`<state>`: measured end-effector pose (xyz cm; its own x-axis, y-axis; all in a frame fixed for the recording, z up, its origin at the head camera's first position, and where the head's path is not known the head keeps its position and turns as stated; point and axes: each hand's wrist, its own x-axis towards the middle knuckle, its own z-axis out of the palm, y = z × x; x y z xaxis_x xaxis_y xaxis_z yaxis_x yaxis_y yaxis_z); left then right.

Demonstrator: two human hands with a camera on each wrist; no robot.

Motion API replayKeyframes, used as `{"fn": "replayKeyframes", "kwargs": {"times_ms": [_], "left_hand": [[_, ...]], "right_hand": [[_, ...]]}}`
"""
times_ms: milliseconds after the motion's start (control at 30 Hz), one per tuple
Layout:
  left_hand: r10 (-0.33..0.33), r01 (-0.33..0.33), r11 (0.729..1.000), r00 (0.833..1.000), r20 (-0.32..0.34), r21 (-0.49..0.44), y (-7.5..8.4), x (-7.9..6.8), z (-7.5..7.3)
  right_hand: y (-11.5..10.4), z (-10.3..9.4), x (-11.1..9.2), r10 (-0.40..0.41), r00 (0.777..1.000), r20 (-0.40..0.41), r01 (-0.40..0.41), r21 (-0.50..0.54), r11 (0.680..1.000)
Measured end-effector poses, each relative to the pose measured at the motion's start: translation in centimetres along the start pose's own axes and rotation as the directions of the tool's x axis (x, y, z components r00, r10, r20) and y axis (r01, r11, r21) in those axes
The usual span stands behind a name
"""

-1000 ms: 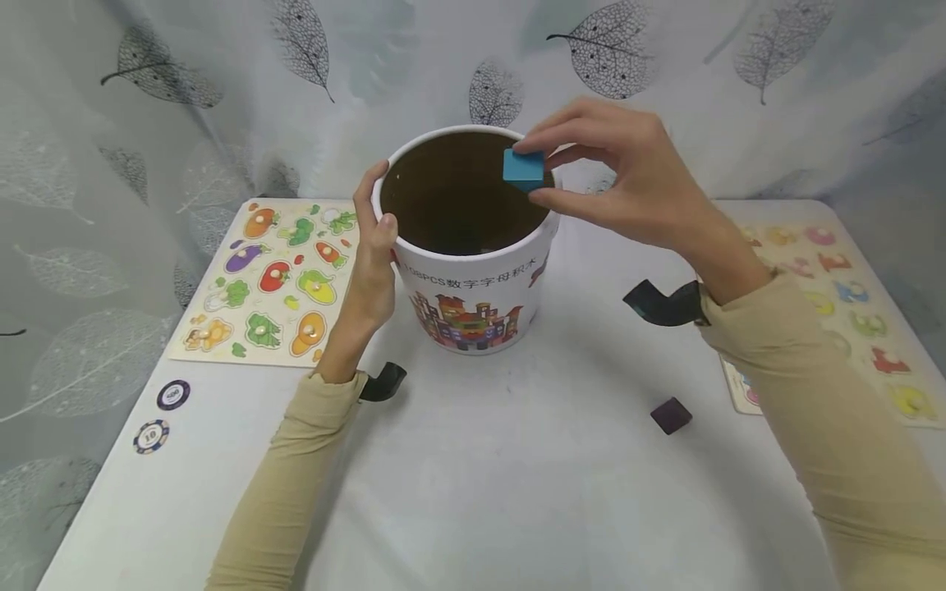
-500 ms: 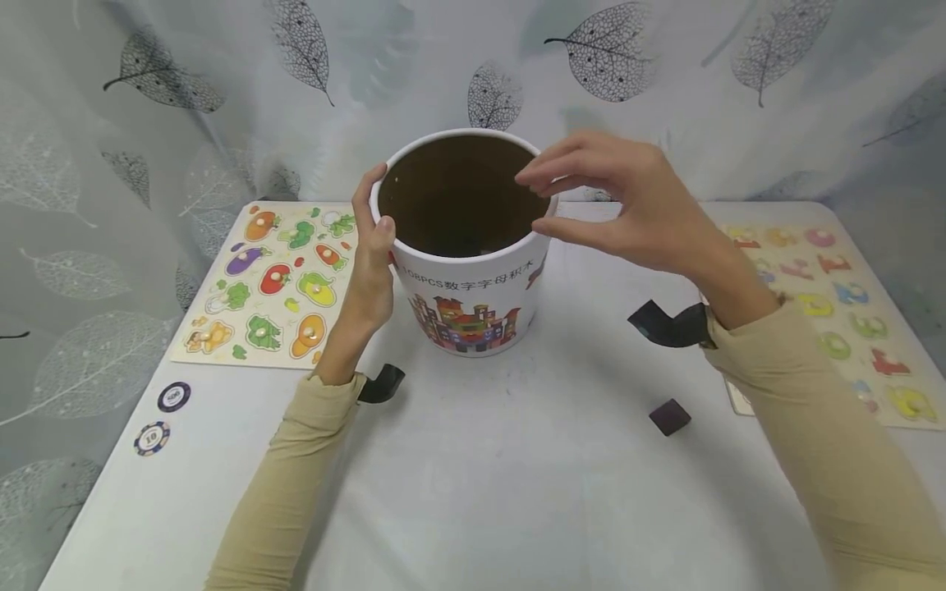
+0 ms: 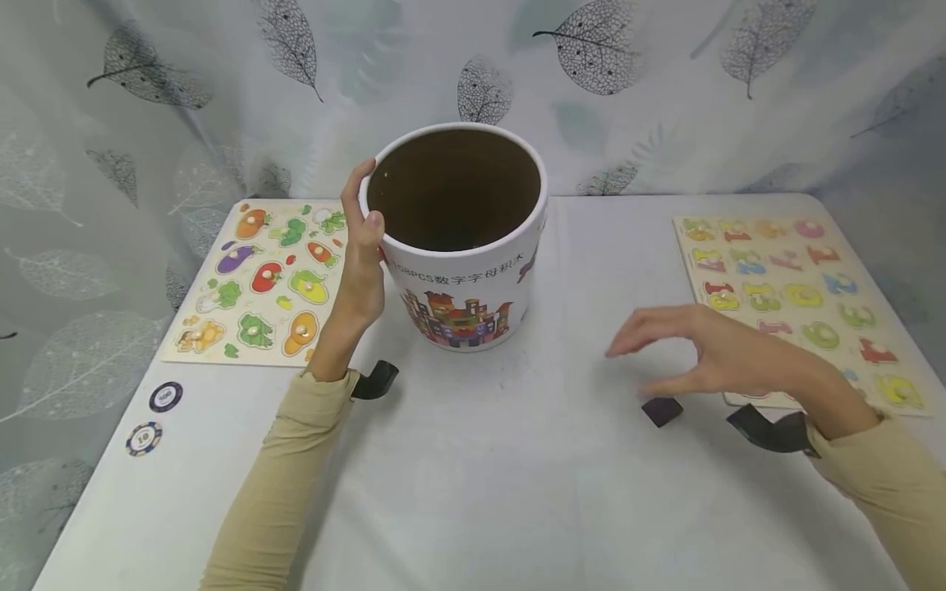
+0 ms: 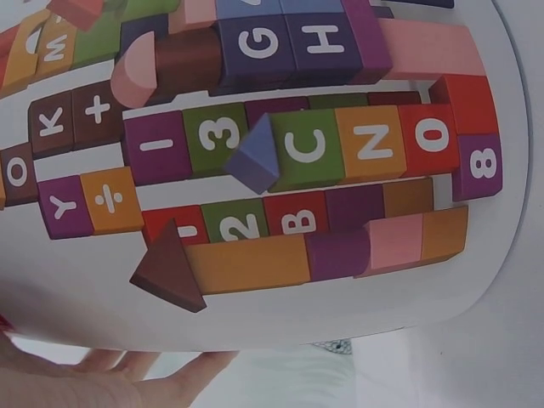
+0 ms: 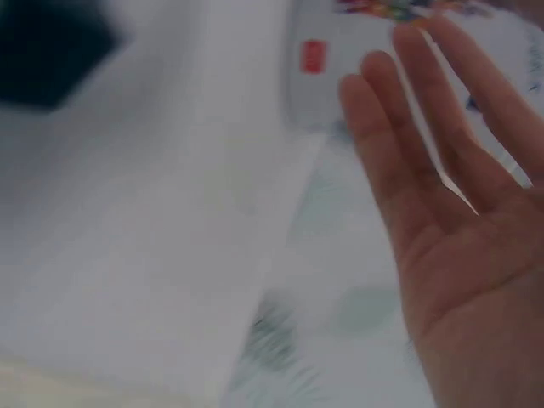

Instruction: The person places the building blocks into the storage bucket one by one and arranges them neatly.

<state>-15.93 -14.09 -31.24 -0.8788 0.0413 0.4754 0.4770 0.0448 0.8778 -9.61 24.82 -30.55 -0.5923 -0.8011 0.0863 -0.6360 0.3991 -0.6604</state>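
Note:
In the head view, my left hand (image 3: 362, 267) grips the left rim of a white bucket (image 3: 461, 283) printed with toy building blocks. Its thumb lies on the outer side near the rim. The left wrist view shows the bucket wall (image 4: 357, 314) close up, with part of the left hand (image 4: 110, 382) at the lower left. My right hand (image 3: 727, 353), fingers apart and holding nothing, hovers over the table by a dark purple block (image 3: 662, 412). In the right wrist view the right hand (image 5: 467, 221) has extended fingers, and a blurred dark shape (image 5: 51, 55) fills the upper left corner.
A vegetable puzzle board (image 3: 273, 283) lies left of the bucket, with two poker chips (image 3: 166, 397) in front of it. Another puzzle board (image 3: 798, 312), with numbers, lies at the right. A leaf-patterned curtain (image 3: 414, 66) hangs behind the white table (image 3: 473, 476).
The blue block my right hand held over the bucket is out of sight after release. That hand has moved down and right, close to the dark purple block. The left hand keeps its grip.

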Motion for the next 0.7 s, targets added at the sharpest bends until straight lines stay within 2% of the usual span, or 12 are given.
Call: {"fn": "replayKeyframes", "kwargs": {"times_ms": [100, 167, 267, 467, 700], "left_hand": [[-0.001, 0.0, 1.0, 1.0, -0.007, -0.01, 0.0, 0.0, 0.1], [0.003, -0.003, 1.0, 1.0, -0.009, -0.017, 0.0, -0.1, 0.2], [0.008, -0.009, 1.0, 1.0, -0.011, -0.024, 0.0, -0.1, 0.2], [0.009, -0.009, 1.0, 1.0, -0.007, -0.012, -0.1, -0.1, 0.1], [0.012, -0.012, 1.0, 1.0, -0.008, -0.01, -0.1, 0.0, 0.0]], "right_hand": [[2.0, 1.0, -2.6, 0.108, 0.994, 0.036, -0.108, 0.002, 0.994], [3.1, 1.5, -3.9, 0.123, 0.992, 0.028, -0.123, 0.001, 0.992], [4.3, 2.1, -5.1, 0.096, 0.995, 0.005, -0.097, 0.011, 0.995], [5.1, 3.2, -5.5, 0.002, 1.0, -0.014, -0.001, 0.054, 0.999], [5.2, 3.5, -5.1, 0.007, 0.999, -0.032, -0.007, -0.001, 1.0]]}}
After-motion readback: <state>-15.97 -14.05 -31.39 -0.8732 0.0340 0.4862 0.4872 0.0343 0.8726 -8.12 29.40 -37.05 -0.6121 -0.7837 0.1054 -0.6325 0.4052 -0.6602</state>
